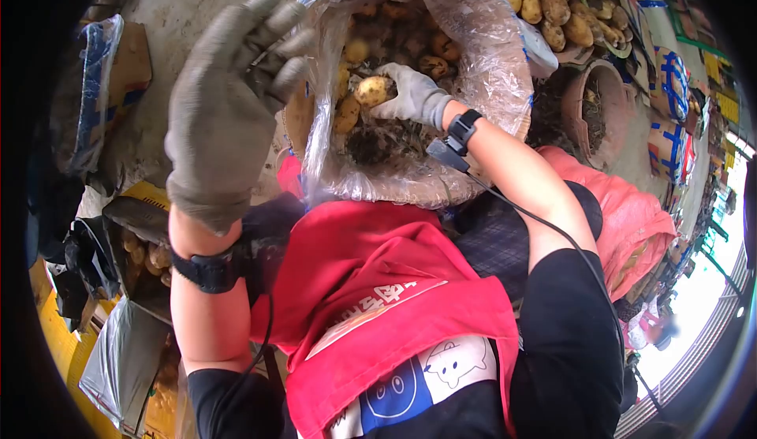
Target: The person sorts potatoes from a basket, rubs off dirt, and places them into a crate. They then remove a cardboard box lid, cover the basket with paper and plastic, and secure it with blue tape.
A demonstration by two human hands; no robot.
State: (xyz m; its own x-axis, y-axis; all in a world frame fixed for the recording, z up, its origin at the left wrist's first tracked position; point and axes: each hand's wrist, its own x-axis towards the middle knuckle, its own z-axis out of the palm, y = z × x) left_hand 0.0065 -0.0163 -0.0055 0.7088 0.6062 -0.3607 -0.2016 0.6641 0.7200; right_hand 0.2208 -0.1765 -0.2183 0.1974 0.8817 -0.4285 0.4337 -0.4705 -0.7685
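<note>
My right hand, in a pale grey work glove, closes on a yellowish potato with dark dirt spots. It is inside a round container lined with clear plastic film. More potatoes lie in the container among dark soil and dry scraps; part of its bottom is in shadow. Raised at the container's left side, my left hand wears a grey glove. Its fingers are apart and slightly bent, blurred a little at the tips, and nothing shows in them.
A heap of potatoes is at the upper right, with a brown bucket below it. A pink sack lies by my right arm. Left of me are a box holding potatoes and a cardboard box with blue tape.
</note>
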